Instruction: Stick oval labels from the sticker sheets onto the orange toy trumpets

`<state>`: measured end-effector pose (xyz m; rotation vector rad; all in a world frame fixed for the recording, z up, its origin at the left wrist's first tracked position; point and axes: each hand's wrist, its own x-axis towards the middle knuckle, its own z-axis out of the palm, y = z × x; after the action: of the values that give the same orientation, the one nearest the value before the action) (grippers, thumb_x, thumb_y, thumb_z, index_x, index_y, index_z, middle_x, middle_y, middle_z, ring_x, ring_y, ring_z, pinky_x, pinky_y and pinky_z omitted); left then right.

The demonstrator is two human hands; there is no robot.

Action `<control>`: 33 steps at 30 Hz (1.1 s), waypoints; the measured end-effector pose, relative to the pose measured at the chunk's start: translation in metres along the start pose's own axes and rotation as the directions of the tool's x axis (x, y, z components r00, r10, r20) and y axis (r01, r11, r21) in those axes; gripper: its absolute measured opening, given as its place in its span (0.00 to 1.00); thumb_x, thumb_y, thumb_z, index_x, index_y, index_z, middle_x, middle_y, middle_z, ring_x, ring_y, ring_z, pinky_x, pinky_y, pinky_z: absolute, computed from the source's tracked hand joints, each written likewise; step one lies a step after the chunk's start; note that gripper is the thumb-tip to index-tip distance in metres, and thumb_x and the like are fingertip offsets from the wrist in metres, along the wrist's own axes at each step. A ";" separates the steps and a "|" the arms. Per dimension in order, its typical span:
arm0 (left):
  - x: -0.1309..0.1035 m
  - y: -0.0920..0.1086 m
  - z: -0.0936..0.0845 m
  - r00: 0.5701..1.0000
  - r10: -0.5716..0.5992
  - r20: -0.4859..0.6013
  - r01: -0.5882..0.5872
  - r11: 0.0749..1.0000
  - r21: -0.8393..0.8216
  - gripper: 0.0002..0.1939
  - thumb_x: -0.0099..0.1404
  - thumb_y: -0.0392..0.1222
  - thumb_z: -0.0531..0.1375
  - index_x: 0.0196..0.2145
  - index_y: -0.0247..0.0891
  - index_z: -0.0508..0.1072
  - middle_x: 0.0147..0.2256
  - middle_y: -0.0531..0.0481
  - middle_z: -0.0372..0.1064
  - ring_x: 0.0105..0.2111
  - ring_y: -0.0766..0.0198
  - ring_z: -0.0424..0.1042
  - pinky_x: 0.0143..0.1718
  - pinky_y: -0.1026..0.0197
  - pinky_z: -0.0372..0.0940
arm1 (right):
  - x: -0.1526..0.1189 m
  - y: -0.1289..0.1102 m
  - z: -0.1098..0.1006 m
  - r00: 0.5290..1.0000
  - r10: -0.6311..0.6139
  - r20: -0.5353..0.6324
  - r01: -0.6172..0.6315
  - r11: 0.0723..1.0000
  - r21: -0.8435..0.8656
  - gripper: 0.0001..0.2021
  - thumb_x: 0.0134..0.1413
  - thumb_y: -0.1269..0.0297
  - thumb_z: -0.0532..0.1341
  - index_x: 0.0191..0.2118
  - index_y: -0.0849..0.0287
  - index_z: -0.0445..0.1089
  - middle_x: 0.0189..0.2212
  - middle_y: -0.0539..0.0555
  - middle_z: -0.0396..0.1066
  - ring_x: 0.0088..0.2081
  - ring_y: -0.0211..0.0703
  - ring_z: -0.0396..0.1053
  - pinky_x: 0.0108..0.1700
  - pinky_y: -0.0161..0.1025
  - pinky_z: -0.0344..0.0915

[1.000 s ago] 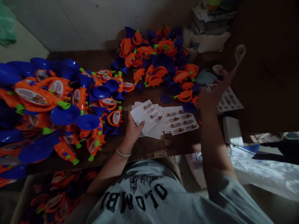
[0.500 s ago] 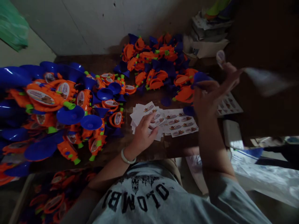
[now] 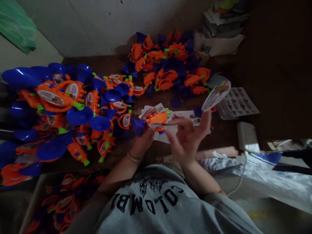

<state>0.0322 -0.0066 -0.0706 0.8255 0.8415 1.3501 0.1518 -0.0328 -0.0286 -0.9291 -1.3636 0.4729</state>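
My left hand is wrapped round an orange toy trumpet with a blue bell and a green mouthpiece, above the sheets. Against the trumpet's near side lies an oval sticker, its right end between the thumb and a finger of my right hand, which is somewhat blurred. A second oval sticker clings to the tip of a raised finger of that hand. Under the trumpet are loose white sticker sheets, partly hidden by both hands.
Many trumpets with oval stickers are heaped at the left. Plain-sided trumpets form a pile at the back. To the right lie a stack of sticker sheets and a white box with a cable. More trumpets fill a container below.
A trumpet is now in my left hand, which before rested on the sheets. My right hand has come from the right to the trumpet with stickers, and the blurred white sheet beside it is gone.
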 end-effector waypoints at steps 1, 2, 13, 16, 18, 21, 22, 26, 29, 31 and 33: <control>-0.001 0.003 0.000 1.000 -0.011 0.007 0.011 0.999 -0.043 0.40 0.57 0.56 0.73 0.64 0.48 0.69 0.68 0.42 0.67 0.66 0.45 0.69 0.68 0.44 0.67 | 0.005 0.001 -0.002 0.996 0.056 -0.073 -0.054 0.998 0.031 0.43 0.65 0.63 0.63 0.76 0.36 0.40 0.38 0.52 0.72 0.44 0.53 0.75 0.53 0.58 0.78; -0.004 0.006 0.001 1.000 -0.019 0.017 0.021 0.997 -0.077 0.40 0.56 0.55 0.73 0.64 0.49 0.69 0.67 0.43 0.67 0.67 0.45 0.69 0.68 0.44 0.66 | 0.010 0.003 -0.003 0.988 0.111 -0.107 -0.107 0.993 0.044 0.42 0.65 0.61 0.64 0.76 0.37 0.41 0.36 0.52 0.71 0.40 0.52 0.75 0.48 0.56 0.79; -0.022 0.014 0.002 0.953 0.264 0.151 -0.261 0.965 -0.036 0.30 0.63 0.47 0.72 0.61 0.50 0.71 0.71 0.45 0.61 0.70 0.41 0.65 0.72 0.41 0.62 | -0.001 0.012 0.012 0.969 0.189 -0.158 -0.177 0.981 0.084 0.41 0.62 0.57 0.68 0.73 0.29 0.46 0.39 0.48 0.70 0.36 0.42 0.73 0.41 0.43 0.79; -0.021 0.012 0.002 0.933 0.312 0.179 -0.308 0.950 -0.051 0.32 0.64 0.45 0.71 0.63 0.52 0.69 0.73 0.45 0.59 0.71 0.42 0.63 0.72 0.41 0.62 | -0.002 0.013 0.016 0.953 0.219 -0.209 -0.178 0.964 0.199 0.43 0.57 0.64 0.72 0.70 0.27 0.53 0.38 0.45 0.70 0.36 0.38 0.72 0.42 0.37 0.77; -0.021 0.012 0.002 0.934 0.312 0.175 -0.310 0.950 -0.040 0.31 0.65 0.44 0.70 0.63 0.52 0.69 0.73 0.45 0.59 0.71 0.43 0.63 0.72 0.42 0.62 | -0.002 0.014 0.017 0.948 0.222 -0.228 -0.176 0.962 0.208 0.43 0.55 0.67 0.73 0.70 0.28 0.54 0.38 0.44 0.70 0.36 0.37 0.72 0.40 0.35 0.76; -0.022 0.015 0.005 0.933 0.312 0.181 -0.311 0.950 -0.034 0.29 0.67 0.41 0.69 0.63 0.53 0.70 0.73 0.46 0.58 0.71 0.46 0.63 0.73 0.44 0.61 | -0.003 0.015 0.018 0.950 0.212 -0.230 -0.166 0.965 0.203 0.44 0.55 0.68 0.72 0.70 0.28 0.54 0.39 0.44 0.70 0.35 0.36 0.71 0.37 0.33 0.74; -0.022 0.015 0.005 0.930 0.316 0.188 -0.314 0.949 -0.040 0.28 0.67 0.40 0.68 0.63 0.53 0.69 0.73 0.47 0.58 0.71 0.47 0.64 0.73 0.45 0.61 | -0.003 0.015 0.018 0.951 0.209 -0.227 -0.162 0.965 0.206 0.44 0.55 0.69 0.72 0.70 0.28 0.54 0.39 0.44 0.70 0.35 0.36 0.71 0.38 0.33 0.74; -0.021 0.014 0.005 0.923 0.337 0.189 -0.332 0.942 -0.058 0.29 0.68 0.40 0.68 0.64 0.51 0.69 0.74 0.45 0.57 0.71 0.46 0.63 0.73 0.44 0.60 | -0.004 0.015 0.019 0.958 0.180 -0.224 -0.136 0.971 0.196 0.43 0.56 0.69 0.71 0.70 0.27 0.54 0.38 0.44 0.70 0.37 0.36 0.72 0.43 0.34 0.76; -0.020 0.011 0.006 0.924 0.344 0.170 -0.337 0.939 -0.069 0.28 0.68 0.41 0.68 0.63 0.50 0.69 0.73 0.44 0.58 0.70 0.45 0.64 0.73 0.42 0.59 | -0.004 0.015 0.019 0.961 0.164 -0.221 -0.132 0.979 0.156 0.43 0.57 0.68 0.71 0.71 0.28 0.53 0.39 0.46 0.69 0.37 0.37 0.72 0.43 0.35 0.76; -0.020 0.011 0.007 0.925 0.348 0.151 -0.339 0.937 -0.081 0.27 0.69 0.42 0.68 0.63 0.50 0.70 0.73 0.44 0.58 0.70 0.45 0.65 0.72 0.42 0.60 | -0.004 0.015 0.020 0.962 0.167 -0.216 -0.136 0.979 0.152 0.43 0.58 0.68 0.70 0.71 0.28 0.51 0.39 0.46 0.69 0.37 0.37 0.72 0.41 0.35 0.77; -0.020 0.011 0.008 0.928 0.345 0.140 -0.335 0.938 -0.092 0.26 0.69 0.42 0.68 0.62 0.50 0.70 0.73 0.44 0.59 0.69 0.44 0.66 0.71 0.43 0.62 | -0.003 0.015 0.021 0.961 0.173 -0.214 -0.141 0.977 0.158 0.43 0.58 0.66 0.70 0.72 0.28 0.50 0.39 0.46 0.68 0.36 0.37 0.72 0.40 0.34 0.77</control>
<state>0.0331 -0.0262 -0.0565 1.0440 0.5433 1.5849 0.1347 -0.0205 -0.0437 -0.9474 -1.0402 0.5591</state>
